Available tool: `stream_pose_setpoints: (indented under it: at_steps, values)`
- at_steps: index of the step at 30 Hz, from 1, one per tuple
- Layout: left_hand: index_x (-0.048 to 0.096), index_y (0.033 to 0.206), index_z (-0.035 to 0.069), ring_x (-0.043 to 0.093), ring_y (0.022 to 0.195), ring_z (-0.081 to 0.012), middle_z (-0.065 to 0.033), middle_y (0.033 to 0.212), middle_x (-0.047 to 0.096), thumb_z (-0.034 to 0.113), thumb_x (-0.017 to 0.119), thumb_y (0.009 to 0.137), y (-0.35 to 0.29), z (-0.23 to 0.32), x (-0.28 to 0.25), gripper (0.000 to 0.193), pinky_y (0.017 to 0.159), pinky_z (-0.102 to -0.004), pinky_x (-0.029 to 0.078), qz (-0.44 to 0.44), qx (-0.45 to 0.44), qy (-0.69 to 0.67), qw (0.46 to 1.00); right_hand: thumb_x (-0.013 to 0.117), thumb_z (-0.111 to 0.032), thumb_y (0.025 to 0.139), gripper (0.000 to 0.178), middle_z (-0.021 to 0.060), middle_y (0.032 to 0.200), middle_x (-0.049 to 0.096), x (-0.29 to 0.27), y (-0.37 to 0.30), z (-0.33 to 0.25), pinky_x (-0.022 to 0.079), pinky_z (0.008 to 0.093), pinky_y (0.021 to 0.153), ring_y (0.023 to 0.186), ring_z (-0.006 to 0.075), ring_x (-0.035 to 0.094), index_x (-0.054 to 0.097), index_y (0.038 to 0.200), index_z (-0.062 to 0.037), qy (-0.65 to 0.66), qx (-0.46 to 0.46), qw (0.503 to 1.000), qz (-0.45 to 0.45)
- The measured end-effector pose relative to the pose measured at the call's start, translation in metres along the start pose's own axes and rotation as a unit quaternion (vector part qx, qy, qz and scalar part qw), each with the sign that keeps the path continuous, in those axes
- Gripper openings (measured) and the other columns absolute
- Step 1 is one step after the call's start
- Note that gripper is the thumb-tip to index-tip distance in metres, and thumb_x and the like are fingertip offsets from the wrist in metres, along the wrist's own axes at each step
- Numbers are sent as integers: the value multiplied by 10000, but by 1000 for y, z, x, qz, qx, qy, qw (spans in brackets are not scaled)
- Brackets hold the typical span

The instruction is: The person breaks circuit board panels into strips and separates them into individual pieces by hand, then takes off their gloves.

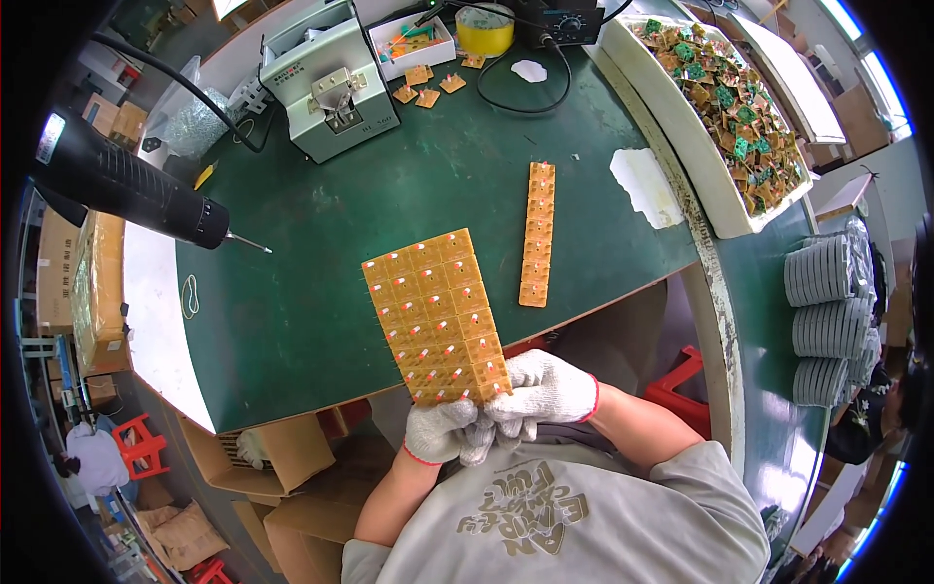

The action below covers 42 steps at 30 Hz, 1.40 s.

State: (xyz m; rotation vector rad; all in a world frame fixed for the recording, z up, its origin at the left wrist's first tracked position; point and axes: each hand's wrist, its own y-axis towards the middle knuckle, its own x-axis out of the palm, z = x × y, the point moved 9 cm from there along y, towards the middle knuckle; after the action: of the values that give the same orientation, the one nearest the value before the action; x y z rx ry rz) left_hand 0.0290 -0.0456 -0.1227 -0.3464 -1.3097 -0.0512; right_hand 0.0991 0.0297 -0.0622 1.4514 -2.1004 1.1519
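A tan circuit board panel [428, 311], scored into a grid of small squares with red-and-white parts, is held up over the table's near edge. My left hand [443, 430], in a white knit glove, grips its lower edge. On its lower right corner my right hand [543, 391], gloved the same way, is closed too. The panel's right-hand column looks bent at an angle to the rest. A narrow strip of the same board [537, 236] lies on the green table to the right of the panel, apart from both hands.
An electric screwdriver [185, 209] hangs at the left. Behind stand a grey bench machine [336, 92], loose board pieces [427, 98], a parts box [416, 51] and yellow tape [484, 31]. A white bin [725, 200] of small boards is at right, near stacked grey parts [827, 273].
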Motion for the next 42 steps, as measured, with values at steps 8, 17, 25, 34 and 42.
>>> stream_pose_setpoints:
  at_steps: [8,17,25,34,42]
  values:
    - [609,1303,-48,622,532,-225,-225,995,730,44,669,936,-2,19,24,383,358,-297,399,-26,62,3,998,710,-125,983,122,61,739,681,-2,-6,-11,516,212,510,572,123,634,693,1028,-13,39,1,999,35]
    - [613,1240,-47,607,538,-219,-209,868,697,201,641,1023,-4,22,31,331,464,-293,457,230,17,191,954,692,-122,999,109,60,802,669,-16,-21,-14,541,219,627,670,122,636,679,1034,-19,145,-29,977,151]
    - [637,1176,-71,625,588,-210,-205,857,704,198,613,1033,-25,42,14,306,535,-286,479,246,102,209,941,685,-157,1011,181,88,924,697,-27,-26,8,579,242,729,780,110,656,674,1093,4,67,-32,981,180]
    - [653,1166,-59,626,622,-188,-160,882,703,84,591,1012,-29,40,20,219,537,-287,521,160,39,179,970,679,-204,1024,189,48,844,685,10,0,0,528,210,628,720,83,621,693,1087,-26,-15,3,998,61]
    - [646,1164,-60,615,584,-188,-176,894,708,78,590,1000,-23,51,27,221,501,-292,508,175,22,217,960,651,-231,1038,221,4,699,630,11,-1,-9,461,193,529,574,63,541,705,923,-51,-65,5,994,88]
